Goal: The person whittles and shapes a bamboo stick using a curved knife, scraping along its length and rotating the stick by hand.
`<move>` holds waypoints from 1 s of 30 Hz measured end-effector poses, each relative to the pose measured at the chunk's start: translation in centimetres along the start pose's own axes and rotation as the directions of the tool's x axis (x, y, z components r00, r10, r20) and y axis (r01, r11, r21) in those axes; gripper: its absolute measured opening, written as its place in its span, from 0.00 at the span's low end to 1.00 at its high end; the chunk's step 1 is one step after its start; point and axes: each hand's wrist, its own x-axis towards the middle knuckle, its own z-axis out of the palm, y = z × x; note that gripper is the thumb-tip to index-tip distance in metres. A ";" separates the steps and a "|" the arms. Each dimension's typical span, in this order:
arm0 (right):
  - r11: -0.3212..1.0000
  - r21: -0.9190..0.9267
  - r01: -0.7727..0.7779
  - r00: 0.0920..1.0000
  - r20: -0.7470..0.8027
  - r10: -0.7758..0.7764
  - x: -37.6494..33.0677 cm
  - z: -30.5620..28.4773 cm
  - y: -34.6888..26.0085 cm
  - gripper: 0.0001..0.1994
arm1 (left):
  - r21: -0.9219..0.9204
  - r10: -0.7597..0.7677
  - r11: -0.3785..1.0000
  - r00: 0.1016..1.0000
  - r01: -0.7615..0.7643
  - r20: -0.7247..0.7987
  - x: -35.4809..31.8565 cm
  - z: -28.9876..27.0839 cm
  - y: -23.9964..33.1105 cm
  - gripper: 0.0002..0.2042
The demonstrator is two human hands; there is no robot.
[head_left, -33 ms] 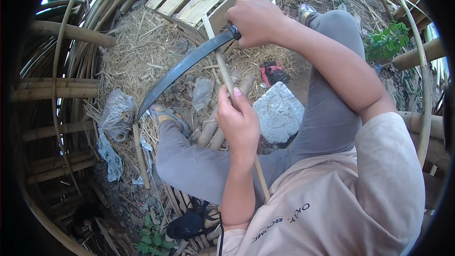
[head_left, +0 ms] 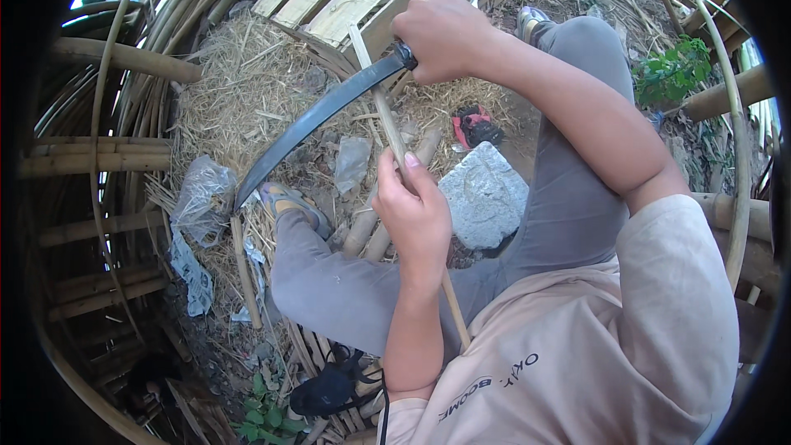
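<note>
My right hand (head_left: 445,37) is closed round the handle of a long, curved sickle-like knife (head_left: 329,103). Its dark blade slants down to the left, with the tip near a clear plastic bag. Under the blade runs a thin, pale bamboo strip (head_left: 387,122), crossed by the knife not far from its upper end. My left hand (head_left: 414,210) pinches this strip below the blade, between thumb and fingers. Past that hand the strip carries on behind the wrist, and its lower end rests against my shirt. The handle is mostly hidden inside my right fist.
A slatted wooden crate (head_left: 362,0) stands just beyond my right hand. Between my legs lies a flat grey stone block (head_left: 484,196), with a red and black bundle (head_left: 476,126) behind it. The plastic bag (head_left: 203,198) and bamboo poles (head_left: 99,161) are at left; a black bag (head_left: 325,391) lies below.
</note>
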 end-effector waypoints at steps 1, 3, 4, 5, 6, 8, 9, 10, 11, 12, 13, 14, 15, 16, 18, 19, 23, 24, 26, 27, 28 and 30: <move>0.999 0.037 -0.011 1.000 0.017 0.011 0.0 0.1 0.0 0.11 | 0.002 0.001 1.000 1.000 -0.001 0.004 0.0 0.0 0.1 0.12; 0.999 0.044 -0.028 1.000 0.012 0.028 0.0 -0.1 0.2 0.11 | -0.042 0.024 0.999 1.000 -0.023 0.009 0.1 0.1 0.2 0.11; 0.998 0.049 -0.042 0.999 0.007 0.041 0.0 -0.2 0.3 0.12 | -0.040 0.024 0.999 1.000 -0.024 0.012 0.0 0.1 0.1 0.11; 0.998 0.049 -0.044 0.999 0.007 0.044 0.0 -0.2 0.6 0.12 | -0.047 0.018 0.999 1.000 -0.018 0.020 -0.1 0.1 0.1 0.11; 0.998 0.021 -0.056 0.997 -0.043 0.057 0.1 -0.2 1.1 0.12 | -0.055 0.013 0.998 1.000 -0.011 0.029 -0.2 0.1 0.2 0.11; 0.997 -0.013 -0.077 0.993 -0.095 0.075 0.5 -0.2 2.3 0.12 | -0.068 0.031 0.997 0.999 -0.029 0.030 -0.7 0.1 0.5 0.11; 0.990 -0.001 -0.143 0.977 -0.158 0.141 0.9 -0.2 3.1 0.14 | -0.081 0.048 0.996 0.998 -0.045 0.030 -1.0 0.2 0.7 0.11; 0.978 0.014 -0.206 0.954 -0.220 0.204 1.1 -0.2 3.8 0.15 | -0.086 0.053 0.995 0.998 -0.049 0.036 -1.2 0.2 0.7 0.11; 0.978 0.013 -0.207 0.953 -0.223 0.205 1.3 -0.7 3.9 0.15 | -0.082 0.081 0.993 0.997 -0.081 -0.006 -1.4 -0.1 0.5 0.11; 0.961 0.114 -0.252 0.947 -0.176 0.269 1.6 -1.5 4.1 0.14 | -0.077 0.108 0.991 0.993 -0.112 -0.049 -1.5 -0.3 0.5 0.11; 0.931 0.212 -0.296 0.938 -0.122 0.326 1.9 -2.0 4.2 0.13 | -0.078 0.110 0.990 0.993 -0.114 -0.050 -1.4 -0.6 0.6 0.11; 0.933 0.210 -0.294 0.938 -0.124 0.323 2.2 -1.0 4.7 0.13 | -0.154 0.057 0.986 0.998 -0.062 -0.037 -1.2 -1.1 0.9 0.11; 0.939 0.179 -0.294 0.931 -0.168 0.323 2.3 0.4 5.0 0.15 | -0.230 0.003 0.973 1.000 -0.008 -0.021 -0.9 -1.6 1.1 0.10; 0.945 0.148 -0.293 0.924 -0.211 0.319 2.2 1.6 5.6 0.18 | -0.240 -0.028 0.970 1.000 0.026 -0.003 0.0 -1.8 -0.2 0.09; 0.951 0.180 -0.253 0.929 -0.229 0.291 1.2 2.0 4.2 0.19 | -0.397 -0.148 0.903 0.986 0.167 0.076 0.6 -2.2 -0.1 0.08; 0.951 0.213 -0.226 0.927 -0.254 0.277 0.8 2.1 3.7 0.21 | -0.529 -0.233 0.796 0.955 0.295 0.181 0.9 -2.5 0.2 0.08; 0.947 0.317 -0.055 0.942 -0.298 0.154 0.8 2.2 2.9 0.24 | -0.607 -0.318 0.627 0.871 0.489 0.374 1.3 -3.3 1.2 0.10; 0.948 0.320 0.008 0.927 -0.357 0.113 0.7 2.3 2.5 0.25 | -0.579 -0.306 0.682 0.893 0.447 0.330 1.2 -3.1 0.9 0.11; 0.954 0.299 -0.032 0.968 -0.230 0.104 0.6 1.6 2.0 0.22 | -0.559 -0.292 0.709 0.901 0.430 0.322 1.1 -3.1 0.9 0.11; 0.960 0.272 -0.073 0.989 -0.102 0.104 0.5 1.3 1.7 0.22 | -0.536 -0.274 0.737 0.908 0.411 0.319 1.1 -3.1 0.9 0.11; 0.959 0.274 -0.073 0.989 -0.101 0.104 0.3 1.6 1.3 0.22 | -0.534 -0.276 0.738 0.907 0.412 0.319 1.1 -3.0 0.7 0.11; 0.960 0.278 0.026 0.983 -0.180 0.026 -0.2 2.3 1.0 0.22 | -0.546 -0.220 0.754 0.924 0.365 0.314 0.9 -2.6 0.4 0.12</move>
